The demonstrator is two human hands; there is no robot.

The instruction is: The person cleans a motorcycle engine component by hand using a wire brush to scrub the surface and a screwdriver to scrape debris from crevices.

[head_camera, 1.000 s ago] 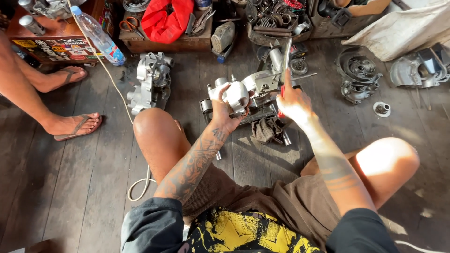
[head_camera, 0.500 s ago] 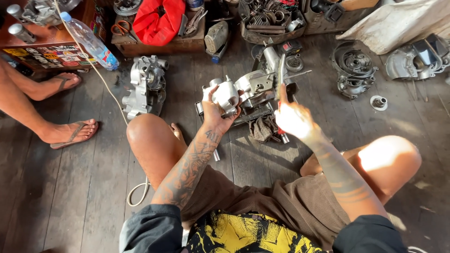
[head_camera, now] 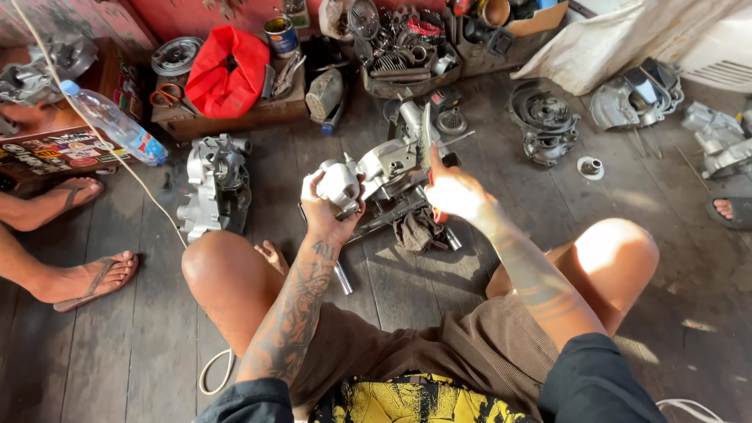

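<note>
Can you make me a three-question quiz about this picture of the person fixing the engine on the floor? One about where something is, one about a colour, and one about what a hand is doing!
1. Where does the water bottle lie?
A. far left, on a low table
B. between the person's knees
C. inside the cardboard box

2. What colour is the cloth bag at the top?
A. blue
B. red
C. green

3. What is the left hand doing?
A. lying flat on the floor
B. resting on a knee
C. gripping the engine part

Answers:
1. A, the bottle lies at the picture's left edge on the low table.
2. B, the bag is bright red.
3. C, its fingers wrap round the part's rounded metal end, while the right hand holds a red-handled tool against it.
</note>
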